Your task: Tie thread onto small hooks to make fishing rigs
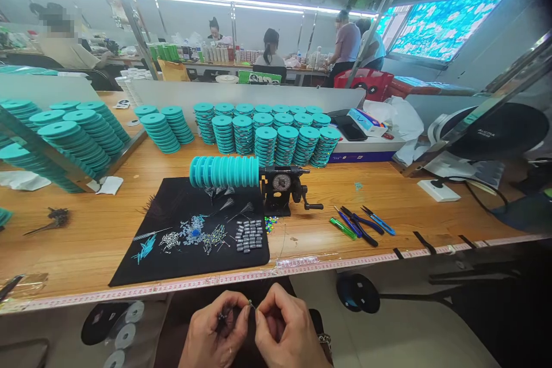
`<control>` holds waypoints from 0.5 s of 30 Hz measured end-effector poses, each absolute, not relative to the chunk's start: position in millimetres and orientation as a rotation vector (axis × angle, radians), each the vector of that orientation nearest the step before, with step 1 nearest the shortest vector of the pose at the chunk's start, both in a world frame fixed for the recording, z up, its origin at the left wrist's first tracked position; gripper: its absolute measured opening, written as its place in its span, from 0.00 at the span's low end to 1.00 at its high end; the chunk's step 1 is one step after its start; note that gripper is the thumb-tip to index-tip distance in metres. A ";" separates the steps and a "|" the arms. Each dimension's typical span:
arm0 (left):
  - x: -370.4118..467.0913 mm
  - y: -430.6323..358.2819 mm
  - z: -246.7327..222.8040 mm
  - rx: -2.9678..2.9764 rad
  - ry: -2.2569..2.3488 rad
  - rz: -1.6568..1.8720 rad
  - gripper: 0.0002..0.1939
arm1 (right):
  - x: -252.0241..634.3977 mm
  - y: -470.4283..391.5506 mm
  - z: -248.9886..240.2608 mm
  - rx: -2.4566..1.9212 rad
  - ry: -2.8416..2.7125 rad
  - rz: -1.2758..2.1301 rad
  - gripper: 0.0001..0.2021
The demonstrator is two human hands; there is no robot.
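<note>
Below the table edge, my left hand (pixel 218 328) and my right hand (pixel 287 328) meet fingertip to fingertip. Both are closed in a pinch. A short stretch of thin line (pixel 253 306) shows between them, with a tiny greenish bit at the left fingertips. Something small and dark sits inside the curl of my left fingers, too small to name. Ahead on the table lies a black mat (pixel 172 267) with clear-blue beads (pixel 192 230), small metal fittings (pixel 215 237), grey cylindrical weights (pixel 249 236) and turquoise tubes (pixel 145 248).
A black hand-crank winder (pixel 280 187) carries a row of turquoise spools (pixel 224 171). Pliers (pixel 360 224), a green-handled tool (pixel 342 228) and a blue tool (pixel 378 220) lie to its right. Stacked turquoise spools (pixel 287 144) stand behind. A measuring tape (pixel 172 286) runs along the front edge.
</note>
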State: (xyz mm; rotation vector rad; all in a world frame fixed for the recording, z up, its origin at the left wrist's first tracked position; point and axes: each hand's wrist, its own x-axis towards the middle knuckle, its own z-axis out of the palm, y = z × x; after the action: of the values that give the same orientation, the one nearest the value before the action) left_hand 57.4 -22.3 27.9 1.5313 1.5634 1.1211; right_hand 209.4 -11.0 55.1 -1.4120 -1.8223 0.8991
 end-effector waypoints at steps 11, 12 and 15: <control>57.2 -23.7 28.6 1.550 1.538 1.086 0.08 | 210.6 -11.6 57.2 -1.427 -1.824 0.931 0.05; 57.0 -23.7 27.8 1.561 1.543 1.088 0.08 | 210.7 -11.5 58.1 -1.427 -1.826 0.935 0.05; 56.1 -23.9 24.7 1.569 1.561 1.092 0.07 | 211.2 -11.3 60.3 -1.438 -1.834 0.937 0.05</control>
State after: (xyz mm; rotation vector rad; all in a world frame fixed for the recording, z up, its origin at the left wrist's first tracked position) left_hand 56.1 -23.9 24.7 1.5686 1.5612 1.0922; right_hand 211.2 -11.3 60.3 -1.4383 -1.8337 0.9374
